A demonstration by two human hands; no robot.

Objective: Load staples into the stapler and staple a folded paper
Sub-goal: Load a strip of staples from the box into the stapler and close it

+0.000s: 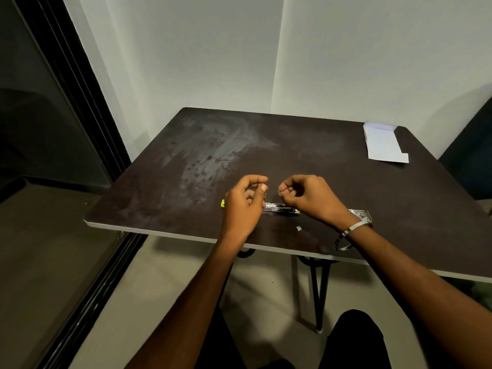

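1. The stapler (279, 209) lies flat on the dark table (332, 187), near the table's front edge, with its metal channel showing on top and a yellow end (223, 203) poking out past the left hand.
2. The left hand (243, 206) hovers over the stapler's left part, hiding it. Its fingers are loosely curled and its thumb and forefinger are parted; nothing can be seen between them.
3. The right hand (306, 197) is raised just above the stapler's right half. Its fingertips are curled in, and they pinch a small glinting bit, seemingly staples (279, 191), too small to make out clearly.
4. The two hands are close together above the stapler but not touching each other.
5. A metal bangle (346, 235) sits on the right wrist, on the near side of the stapler.
6. A small pale scrap (298, 228) lies on the table just in front of the stapler's right end.
7. A shiny small packet or box (360, 214) rests to the right of the stapler, partly behind the right wrist; what it holds cannot be told.
8. The folded paper (384, 145), white, lies well apart from the stapler, at the table's far right corner.
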